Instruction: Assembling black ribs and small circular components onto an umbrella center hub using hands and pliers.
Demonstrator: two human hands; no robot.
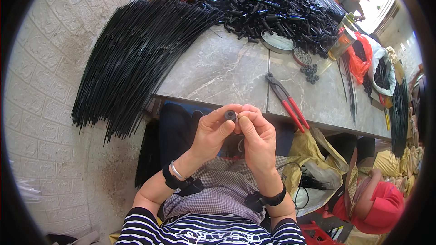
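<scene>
Over my lap, just off the table's near edge, my left hand (pixel 215 127) pinches a small black round cap (pixel 230 115) between thumb and fingers. The cap's round end, with a dark centre, faces up. Close against its right side, the thumb and fingertips of my right hand (pixel 255 128) are pinched together. A tiny pale bit shows at those fingertips, too small to name. Both hands nearly touch. On the table to the right lie pincers (pixel 287 102) with red handles and dark jaws.
A big bundle of thin black rods (pixel 141 59) overhangs the table (pixel 218 72) at left. Black tubular parts (pixel 272 9) are heaped at the back. A round tin (pixel 278 41), small black rings (pixel 309 73) and a jar (pixel 343 43) stand right. An open yellow sack (pixel 318 168) is below; two people are nearby.
</scene>
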